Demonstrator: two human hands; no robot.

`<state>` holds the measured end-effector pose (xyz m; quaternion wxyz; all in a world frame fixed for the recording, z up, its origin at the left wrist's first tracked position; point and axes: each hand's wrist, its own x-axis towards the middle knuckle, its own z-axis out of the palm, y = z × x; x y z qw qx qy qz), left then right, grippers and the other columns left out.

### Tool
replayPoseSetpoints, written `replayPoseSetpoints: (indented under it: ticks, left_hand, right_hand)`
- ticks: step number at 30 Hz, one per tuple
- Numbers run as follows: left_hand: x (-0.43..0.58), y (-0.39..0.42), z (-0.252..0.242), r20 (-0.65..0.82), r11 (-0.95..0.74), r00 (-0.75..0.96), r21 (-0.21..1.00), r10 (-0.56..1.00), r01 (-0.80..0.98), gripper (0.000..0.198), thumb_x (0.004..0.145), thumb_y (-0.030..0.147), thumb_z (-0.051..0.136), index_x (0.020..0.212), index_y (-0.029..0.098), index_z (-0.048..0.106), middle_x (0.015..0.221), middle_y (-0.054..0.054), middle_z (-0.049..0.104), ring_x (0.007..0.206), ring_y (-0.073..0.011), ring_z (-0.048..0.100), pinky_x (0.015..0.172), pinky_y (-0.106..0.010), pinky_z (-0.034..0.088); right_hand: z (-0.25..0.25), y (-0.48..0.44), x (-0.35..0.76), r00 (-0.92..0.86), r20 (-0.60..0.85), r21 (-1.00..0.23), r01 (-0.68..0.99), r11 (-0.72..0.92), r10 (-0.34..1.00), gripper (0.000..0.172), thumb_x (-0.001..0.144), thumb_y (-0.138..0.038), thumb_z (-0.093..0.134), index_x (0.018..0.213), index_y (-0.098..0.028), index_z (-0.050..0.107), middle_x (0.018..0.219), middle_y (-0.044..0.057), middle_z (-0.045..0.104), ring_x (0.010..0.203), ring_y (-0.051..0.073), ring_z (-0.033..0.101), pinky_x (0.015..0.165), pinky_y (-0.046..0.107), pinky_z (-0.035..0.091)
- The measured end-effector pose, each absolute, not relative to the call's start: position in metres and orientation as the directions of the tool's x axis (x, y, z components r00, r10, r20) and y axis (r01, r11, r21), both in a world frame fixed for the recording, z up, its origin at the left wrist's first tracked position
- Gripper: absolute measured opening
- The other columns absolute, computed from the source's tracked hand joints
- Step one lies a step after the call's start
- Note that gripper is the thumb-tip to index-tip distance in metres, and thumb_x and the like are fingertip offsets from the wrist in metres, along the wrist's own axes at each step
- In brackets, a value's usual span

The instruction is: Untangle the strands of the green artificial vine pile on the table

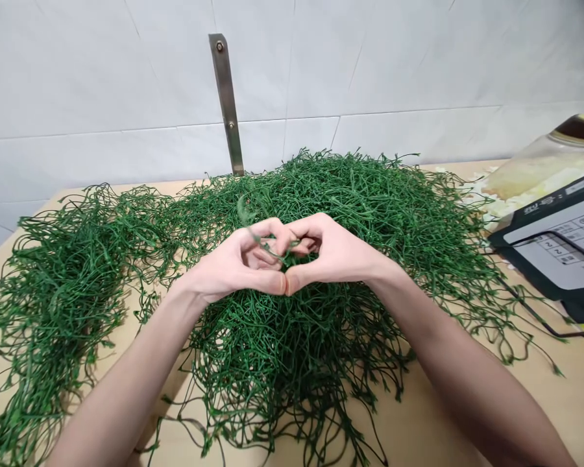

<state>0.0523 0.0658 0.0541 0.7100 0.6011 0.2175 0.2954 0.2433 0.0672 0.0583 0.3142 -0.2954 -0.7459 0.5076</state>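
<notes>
A large tangled heap of thin green stems (360,201) covers the middle of a light wooden table. Above it, my left hand (250,259) and my right hand (324,253) meet, thumb tips touching and fingers curled inward. A small green strand (291,259) shows between the curled fingers of both hands, and a blurred bit of it rises over my left hand. The fingertips are partly hidden behind one another. A second, looser pile of green stems (73,279) lies at the left.
A metal strip (228,104) with screws stands against the white tiled wall (126,65) at the back. At the right are a dark package with a white label (569,240), a clear container with a dark lid (581,130) and a thin black cord or frame.
</notes>
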Motion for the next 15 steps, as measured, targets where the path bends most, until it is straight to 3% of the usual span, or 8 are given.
replayPoseSetpoints:
  ticks: [4, 8, 12, 15]
  left_hand:
    - [0.054, 0.070, 0.054, 0.091, 0.099, 0.547, 0.947, 0.832, -0.307, 0.049, 0.058, 0.018, 0.089, 0.078, 0.020, 0.045, 0.059, 0.011, 0.022, 0.055, -0.0050, 0.032, 0.056, -0.017, 0.030]
    - [0.057, 0.073, 0.055, 0.022, 0.118, 0.450, 0.953, 0.893, -0.279, 0.044, 0.061, 0.029, 0.089, 0.089, 0.018, 0.057, 0.061, 0.008, 0.038, 0.055, -0.0053, 0.036, 0.054, -0.018, 0.033]
    - [0.061, 0.070, 0.055, 0.026, 0.101, 0.453, 0.962, 0.891, -0.254, 0.042, 0.070, 0.042, 0.082, 0.101, 0.017, 0.067, 0.070, 0.002, 0.056, 0.061, -0.0088, 0.048, 0.058, -0.022, 0.040]
    - [0.062, 0.066, 0.055, 0.042, 0.065, 0.457, 0.974, 0.889, -0.215, 0.040, 0.076, 0.047, 0.075, 0.104, 0.019, 0.070, 0.074, -0.001, 0.062, 0.062, -0.0107, 0.051, 0.058, -0.024, 0.039]
  right_hand:
    - [0.053, 0.073, 0.242, -0.461, 0.237, -0.949, 0.078, 0.305, 0.855, 0.070, 0.057, -0.047, 0.087, 0.057, -0.021, 0.023, 0.057, -0.009, 0.019, 0.054, 0.005, 0.016, 0.050, 0.024, 0.012]
    - [0.054, 0.073, 0.244, -0.437, 0.184, -0.940, 0.182, 0.287, 0.880, 0.063, 0.061, -0.045, 0.086, 0.060, -0.021, 0.028, 0.056, -0.010, 0.020, 0.053, 0.005, 0.016, 0.049, 0.023, 0.013]
    - [0.058, 0.066, 0.240, -0.478, 0.106, -0.911, 0.305, 0.278, 0.872, 0.059, 0.073, -0.054, 0.075, 0.061, -0.021, 0.028, 0.059, -0.008, 0.021, 0.053, 0.005, 0.019, 0.048, 0.023, 0.015]
    - [0.060, 0.062, 0.238, -0.520, 0.050, -0.898, 0.351, 0.266, 0.852, 0.051, 0.082, -0.058, 0.065, 0.063, -0.019, 0.039, 0.059, -0.007, 0.026, 0.051, 0.005, 0.022, 0.047, 0.023, 0.017]
